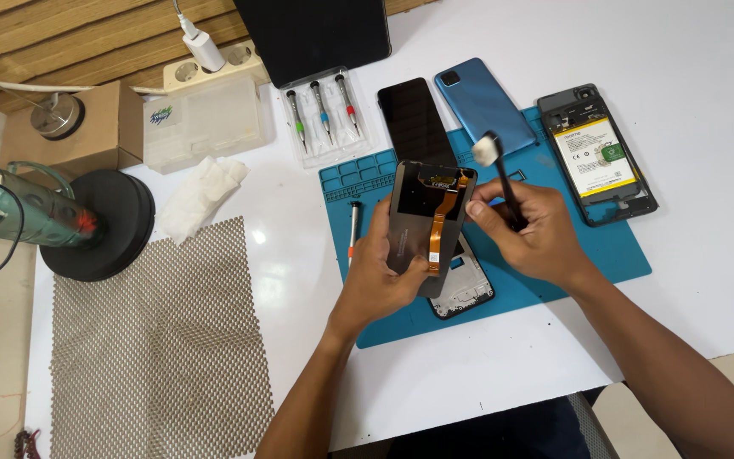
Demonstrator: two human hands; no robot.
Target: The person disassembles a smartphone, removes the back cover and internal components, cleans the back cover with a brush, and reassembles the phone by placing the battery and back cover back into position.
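My left hand [377, 280] holds a detached phone screen panel [422, 217] upright, its dark back with an orange flex cable facing me. My right hand [530, 234] grips a black brush [496, 170] whose white bristle head points up just right of the panel's top edge. Under the panel a phone frame [467, 289] lies on the blue work mat [571, 255]. An orange-tipped screwdriver [353, 228] rests on the mat's left edge.
On the mat lie a black screen [414, 119], a blue back cover [482, 106] and an opened phone with its battery showing [596, 153]. A clear case of three screwdrivers [326, 115], a tissue [201, 191], a mesh sheet [159, 340], a black stand [99, 225] and a power strip [214, 68] surround it.
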